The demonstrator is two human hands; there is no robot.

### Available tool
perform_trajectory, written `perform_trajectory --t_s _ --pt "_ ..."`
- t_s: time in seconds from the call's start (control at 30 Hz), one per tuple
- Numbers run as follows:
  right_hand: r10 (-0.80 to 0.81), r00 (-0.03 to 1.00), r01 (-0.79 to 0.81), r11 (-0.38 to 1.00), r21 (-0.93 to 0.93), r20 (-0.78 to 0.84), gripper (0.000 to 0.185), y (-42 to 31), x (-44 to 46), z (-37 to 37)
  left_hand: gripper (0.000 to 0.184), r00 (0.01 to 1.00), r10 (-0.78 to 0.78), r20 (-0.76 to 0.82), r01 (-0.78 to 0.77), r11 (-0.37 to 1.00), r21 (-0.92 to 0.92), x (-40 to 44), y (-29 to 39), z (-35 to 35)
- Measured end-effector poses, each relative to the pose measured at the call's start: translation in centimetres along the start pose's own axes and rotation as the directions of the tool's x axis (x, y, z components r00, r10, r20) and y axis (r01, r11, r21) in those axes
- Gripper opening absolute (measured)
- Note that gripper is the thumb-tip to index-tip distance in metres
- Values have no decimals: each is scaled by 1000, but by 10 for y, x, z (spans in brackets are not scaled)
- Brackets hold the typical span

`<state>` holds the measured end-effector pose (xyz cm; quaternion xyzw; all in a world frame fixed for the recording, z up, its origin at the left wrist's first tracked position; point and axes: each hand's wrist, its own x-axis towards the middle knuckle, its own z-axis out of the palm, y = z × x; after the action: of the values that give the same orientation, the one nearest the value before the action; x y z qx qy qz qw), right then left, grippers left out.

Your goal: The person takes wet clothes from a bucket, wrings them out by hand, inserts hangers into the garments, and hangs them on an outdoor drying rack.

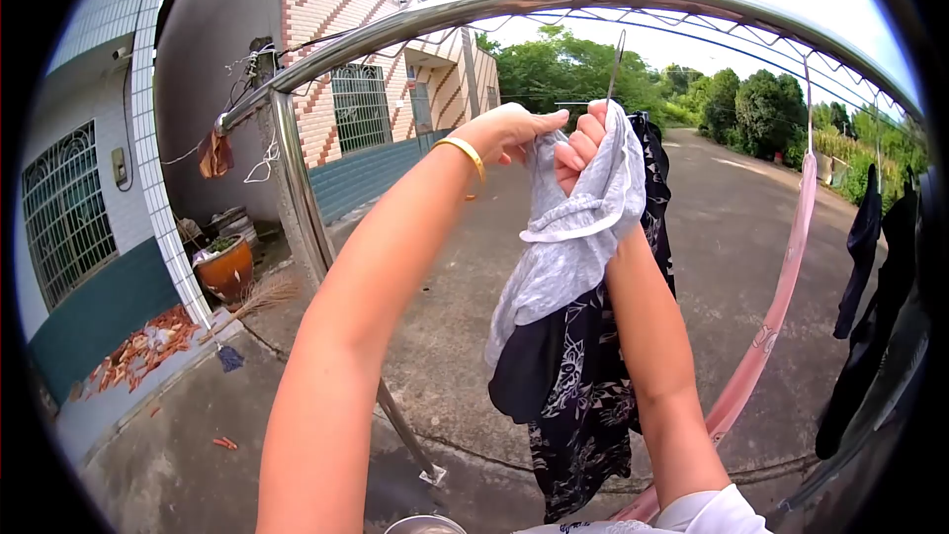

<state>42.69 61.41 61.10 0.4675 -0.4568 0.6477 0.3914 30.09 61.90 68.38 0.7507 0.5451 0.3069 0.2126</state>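
Observation:
My left hand, below a gold bangle on the wrist, pinches the upper left edge of a light grey cloth garment. The garment drapes over my right hand, whose fingers are curled and closed on its upper part. A thin wire hook rises just above my right hand. Behind the grey garment hangs a black patterned garment, partly hidden by my right forearm.
A curved metal rail crosses overhead, on a metal post at left. A pink cloth and dark clothes hang at right. An orange plant pot and a broom are at left. A metal basin rim shows below.

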Motion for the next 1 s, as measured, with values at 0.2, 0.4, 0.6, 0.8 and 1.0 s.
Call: perform_trajectory --t_s 0.2,0.4,0.6,0.8,1.0 --pt "60 995 -70 990 123 85 20 -34 44 -42 56 993 -11 114 41 962 -269 -6 -2 -28" --pt "137 971 -155 985 78 194 22 -50 69 -52 49 996 -55 -71 47 992 -118 6 -17 -17" --pt "297 937 -297 954 -30 182 17 -47 72 -63 41 996 5 -92 -18 989 -143 -1 -14 -9" --pt "369 920 -341 920 -193 132 16 -32 79 -77 46 990 -41 -137 21 989 -143 -8 -19 -17" --pt "332 939 -324 942 -89 93 17 -34 76 -98 44 989 -53 -141 27 983 -181 -11 -33 -28"
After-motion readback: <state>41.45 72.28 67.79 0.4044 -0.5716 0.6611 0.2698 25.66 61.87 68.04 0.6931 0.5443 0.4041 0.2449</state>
